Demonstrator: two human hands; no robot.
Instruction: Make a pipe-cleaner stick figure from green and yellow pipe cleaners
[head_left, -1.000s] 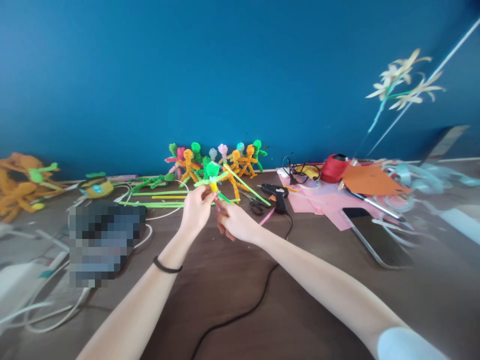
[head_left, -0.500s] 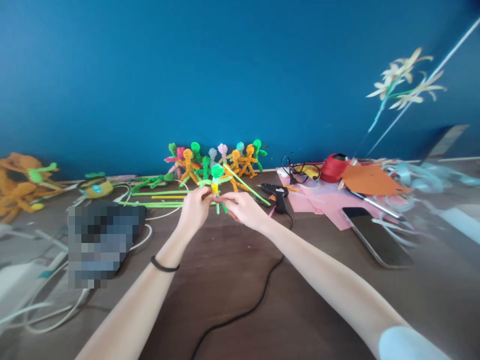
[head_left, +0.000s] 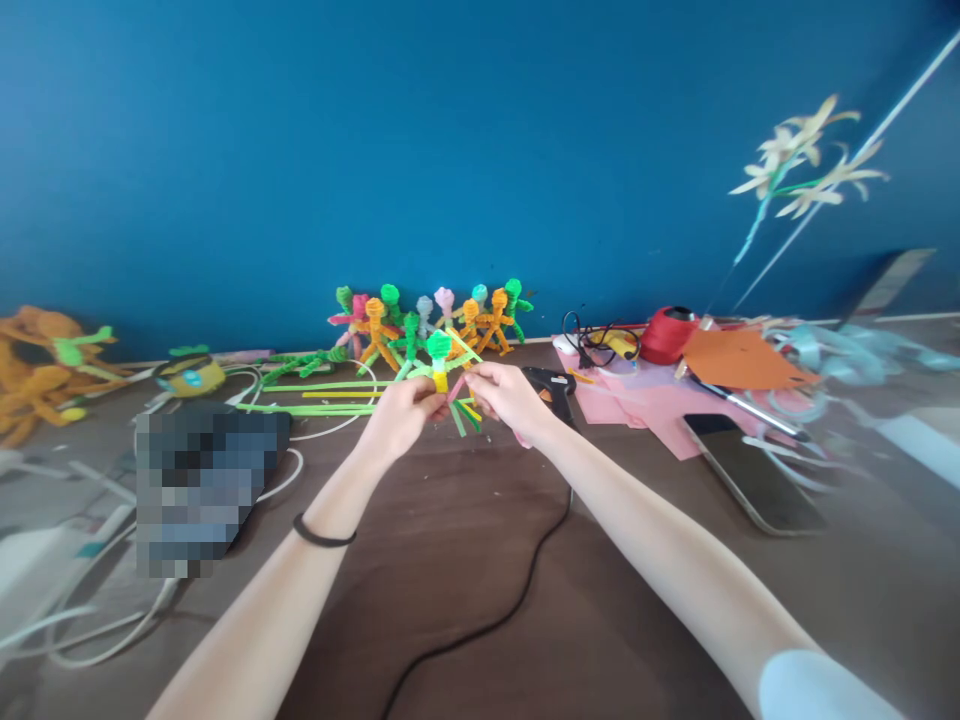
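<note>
Green-headed figure (head_left: 440, 380), lower part obscure behind the left fingers (head_left: 430, 402)

Glue gun (head_left: 561, 394) and pink paper (head_left: 679, 415) suggest a craft workspace.

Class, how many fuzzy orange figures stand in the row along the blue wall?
3: one fuzzy orange figure towards the left, another and a third towards the right. More may be hidden.
</note>
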